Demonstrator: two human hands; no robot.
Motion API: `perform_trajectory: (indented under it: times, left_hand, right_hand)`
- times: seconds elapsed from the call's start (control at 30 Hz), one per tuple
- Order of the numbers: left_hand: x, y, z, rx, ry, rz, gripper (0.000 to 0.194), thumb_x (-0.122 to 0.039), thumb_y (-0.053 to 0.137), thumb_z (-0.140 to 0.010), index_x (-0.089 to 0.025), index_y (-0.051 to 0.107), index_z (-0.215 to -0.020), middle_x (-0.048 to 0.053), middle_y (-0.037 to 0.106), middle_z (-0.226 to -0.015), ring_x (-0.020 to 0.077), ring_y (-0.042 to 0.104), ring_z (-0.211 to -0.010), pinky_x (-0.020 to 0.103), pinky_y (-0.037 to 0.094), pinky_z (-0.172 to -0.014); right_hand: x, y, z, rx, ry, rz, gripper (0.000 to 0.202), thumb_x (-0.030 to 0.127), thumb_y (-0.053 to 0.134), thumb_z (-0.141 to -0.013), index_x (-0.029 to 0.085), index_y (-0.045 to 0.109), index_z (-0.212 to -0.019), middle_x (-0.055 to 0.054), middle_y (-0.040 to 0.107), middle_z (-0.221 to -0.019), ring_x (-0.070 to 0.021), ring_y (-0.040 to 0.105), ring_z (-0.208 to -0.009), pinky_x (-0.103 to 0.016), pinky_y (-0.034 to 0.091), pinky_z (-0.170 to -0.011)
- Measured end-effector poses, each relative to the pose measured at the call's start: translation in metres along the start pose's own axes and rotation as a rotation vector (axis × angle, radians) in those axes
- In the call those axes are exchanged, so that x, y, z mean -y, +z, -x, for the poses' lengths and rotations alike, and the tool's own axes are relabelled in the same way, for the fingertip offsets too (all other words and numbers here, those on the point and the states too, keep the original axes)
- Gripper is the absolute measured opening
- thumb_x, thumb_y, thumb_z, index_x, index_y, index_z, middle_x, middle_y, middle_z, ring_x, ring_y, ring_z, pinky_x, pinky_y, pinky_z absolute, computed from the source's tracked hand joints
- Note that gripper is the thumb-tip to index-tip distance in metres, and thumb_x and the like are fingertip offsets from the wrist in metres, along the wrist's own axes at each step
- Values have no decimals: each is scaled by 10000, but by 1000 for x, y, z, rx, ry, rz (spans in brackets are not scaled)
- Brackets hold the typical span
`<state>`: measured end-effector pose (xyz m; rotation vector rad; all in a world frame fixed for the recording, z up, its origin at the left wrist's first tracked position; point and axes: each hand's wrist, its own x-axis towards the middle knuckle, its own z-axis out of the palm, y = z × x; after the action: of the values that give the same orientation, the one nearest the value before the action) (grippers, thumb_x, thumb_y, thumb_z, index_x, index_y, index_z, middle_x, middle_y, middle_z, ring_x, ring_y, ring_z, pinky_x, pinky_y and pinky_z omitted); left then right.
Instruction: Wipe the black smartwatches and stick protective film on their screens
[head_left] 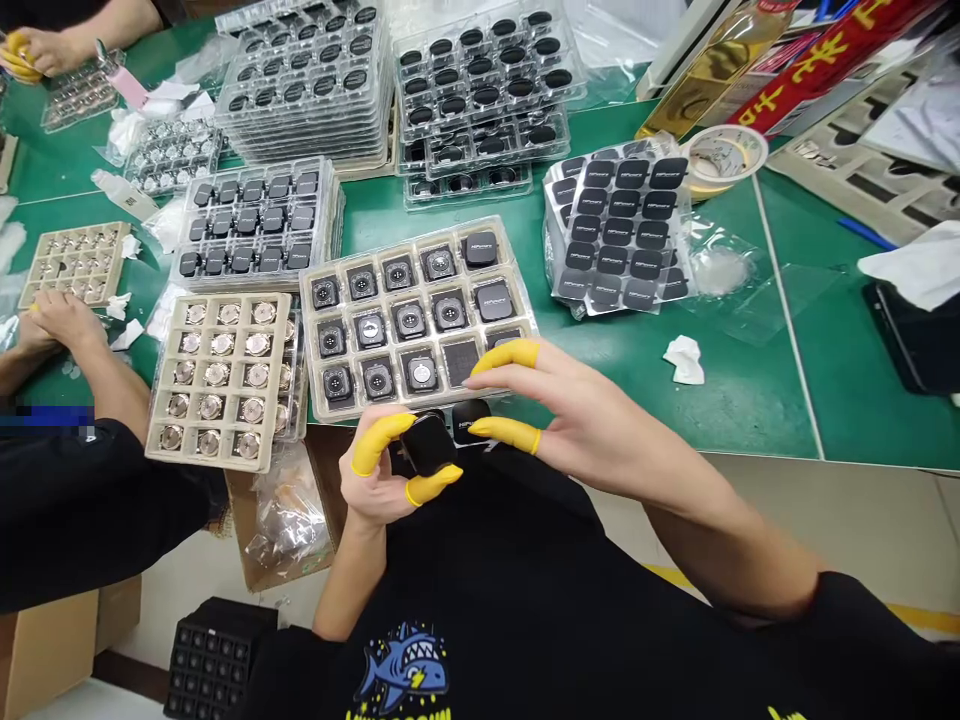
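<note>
My left hand [386,465], in yellow finger cots, grips a black square smartwatch body [429,443] by its edges, dark glossy face up. Just right of it, a black rounded-square film [466,416] with white lettering sits at the thumb of my right hand [547,400], which appears to pinch it by the right edge. The right index finger is over the near right of a beige compartment tray [311,345]. That tray holds several watch bodies [410,319] with their backs up, and black lettered squares [493,299] in its right column.
Sheets of black lettered films [622,215] lie right of the tray, near a tape roll [726,158]. Stacked clear trays [300,85] stand behind. A tray of round watch parts [217,375] is at left, beside a co-worker's hands [71,320]. A crumpled tissue [684,360] lies right.
</note>
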<state>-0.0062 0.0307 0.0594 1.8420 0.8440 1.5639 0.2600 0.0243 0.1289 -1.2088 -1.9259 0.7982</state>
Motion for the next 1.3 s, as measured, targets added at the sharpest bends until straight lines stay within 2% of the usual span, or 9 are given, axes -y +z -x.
perform_trajectory:
  times: [0.07,0.17,0.27,0.43,0.63,0.87,1.0,1.17,1.3]
  left_hand:
    - [-1,2,-2,10,2,-6,550,-482,1034,-870,-261,806,-1319,34,783,-1058,200,770,-896,316,669,-744]
    - [-2,4,-4,16,10,19,614,-472,1062,-843,-255,790,-1349,33,775,-1074,194,767,-904,305,660,-747]
    - [-2,5,-4,16,19,27,645,-487,1073,-830,-253,784,-1357,28,765,-1076,187,761,-907,298,655,-756]
    - [0,5,-3,27,26,43,604,-448,1048,-875,-246,783,-1379,34,765,-1095,183,760,-924,294,661,-764]
    - [-2,4,-1,23,9,16,635,-447,1075,-843,-240,782,-1366,25,757,-1105,174,744,-908,292,641,-756]
    - [-2,6,1,19,0,-60,609,-528,1042,-870,-238,766,-1328,19,739,-1064,158,706,-845,284,605,-704]
    - [-2,8,1,-8,13,-110,624,-593,1025,-869,-237,763,-1309,15,721,-1033,157,685,-815,291,599,-684]
    - [-3,7,2,-22,15,-113,631,-571,1037,-860,-246,764,-1326,10,711,-1020,156,664,-786,302,598,-668]
    - [-6,6,1,18,36,-144,562,-544,1006,-910,-245,756,-1315,19,735,-1055,170,711,-848,296,608,-692]
  right_hand:
    - [1,0,-4,46,-13,18,165,287,758,-1115,297,805,-1273,-83,802,-1178,-300,766,-1100,-465,643,-940]
    - [-1,2,-7,46,-11,30,69,290,743,-1123,288,797,-1165,-67,796,-1086,-280,744,-1000,-433,601,-857]
    - [-6,5,-7,46,9,-2,25,272,760,-1102,291,774,-1111,-49,795,-1064,-268,741,-985,-405,575,-850]
    - [-13,6,-10,124,36,-68,67,265,789,-1071,287,748,-1118,-28,765,-1057,-256,730,-998,-377,563,-860]
    - [-10,7,-10,175,48,-43,120,236,790,-1070,265,710,-1154,-42,772,-1108,-262,750,-1025,-379,576,-865]
    - [-9,14,-8,66,-114,155,83,189,756,-1111,242,694,-1104,-34,743,-973,-242,702,-894,-357,534,-763]
    - [-8,17,-7,2,-205,225,67,223,682,-1168,237,692,-1103,-47,739,-946,-246,679,-869,-367,526,-766]
    - [-6,18,-5,-34,-229,249,75,253,659,-1188,241,702,-1128,-74,780,-1007,-263,695,-919,-388,537,-810]
    - [-6,18,-6,20,-179,138,50,211,700,-1158,242,688,-1120,-65,784,-1043,-251,718,-943,-374,563,-825]
